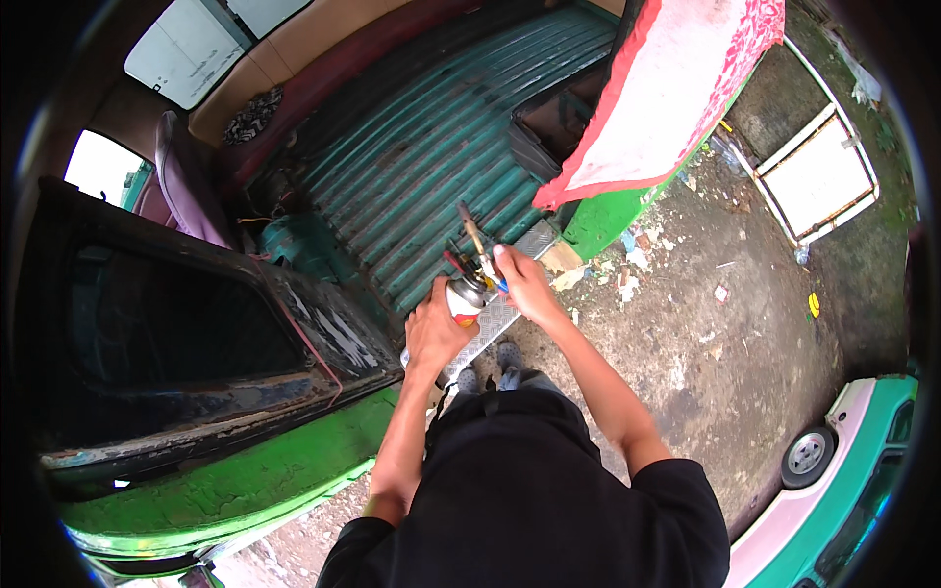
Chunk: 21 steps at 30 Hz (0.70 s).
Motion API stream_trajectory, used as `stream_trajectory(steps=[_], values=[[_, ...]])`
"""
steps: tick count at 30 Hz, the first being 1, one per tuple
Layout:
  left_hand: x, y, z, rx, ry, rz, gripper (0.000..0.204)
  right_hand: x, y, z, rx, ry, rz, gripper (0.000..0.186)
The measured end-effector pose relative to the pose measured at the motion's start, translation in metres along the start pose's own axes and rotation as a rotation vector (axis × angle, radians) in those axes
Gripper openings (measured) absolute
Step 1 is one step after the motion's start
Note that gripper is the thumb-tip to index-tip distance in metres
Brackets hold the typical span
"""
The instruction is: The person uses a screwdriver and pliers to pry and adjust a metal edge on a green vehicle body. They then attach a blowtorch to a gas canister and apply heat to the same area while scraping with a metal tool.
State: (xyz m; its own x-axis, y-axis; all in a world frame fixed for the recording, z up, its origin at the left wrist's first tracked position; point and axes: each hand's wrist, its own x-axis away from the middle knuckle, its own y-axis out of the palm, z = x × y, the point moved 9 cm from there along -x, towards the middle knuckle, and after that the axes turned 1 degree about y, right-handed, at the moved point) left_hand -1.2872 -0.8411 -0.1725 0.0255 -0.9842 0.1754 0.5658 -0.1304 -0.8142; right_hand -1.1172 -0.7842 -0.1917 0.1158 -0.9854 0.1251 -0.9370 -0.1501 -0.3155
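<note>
Left fingers (440,291) grip a can (465,303) while right fingers (506,261) clasp a torch (474,237) beside them; a ribbed floor (392,176) spreads beyond both.

Ribbed teal vehicle floor (392,186): runs in parallel ridges; shows dark grime in patches. Carries an open black crate (534,149) toward the right side. Meets, along the near edge, a diamond-plate metal sill (495,328). Concrete ground (676,382) to the right: rough, stained. Bears paper and plastic scraps (627,284), densest near the sill; a small yellow object (814,305), kind unclear; a car wheel (809,457); a white-framed panel (818,178), flat or leaning undetermined.
</note>
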Motion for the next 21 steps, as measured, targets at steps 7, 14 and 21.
stream_trajectory(steps=[7, 14, 21], values=[[0.0, -0.011, -0.007, 0.083, -0.046, 0.073, 0.074, 0.038, 0.004, -0.027, 0.455, -0.367, 0.102, 0.03], [0.002, -0.022, 0.004, 0.036, -0.006, 0.079, 0.074, 0.04, 0.006, -0.04, 0.507, -0.457, 0.113, 0.027], [-0.002, -0.026, 0.006, -0.028, 0.103, 0.072, 0.067, 0.034, 0.013, -0.019, 0.542, -0.472, -0.03, 0.031]])
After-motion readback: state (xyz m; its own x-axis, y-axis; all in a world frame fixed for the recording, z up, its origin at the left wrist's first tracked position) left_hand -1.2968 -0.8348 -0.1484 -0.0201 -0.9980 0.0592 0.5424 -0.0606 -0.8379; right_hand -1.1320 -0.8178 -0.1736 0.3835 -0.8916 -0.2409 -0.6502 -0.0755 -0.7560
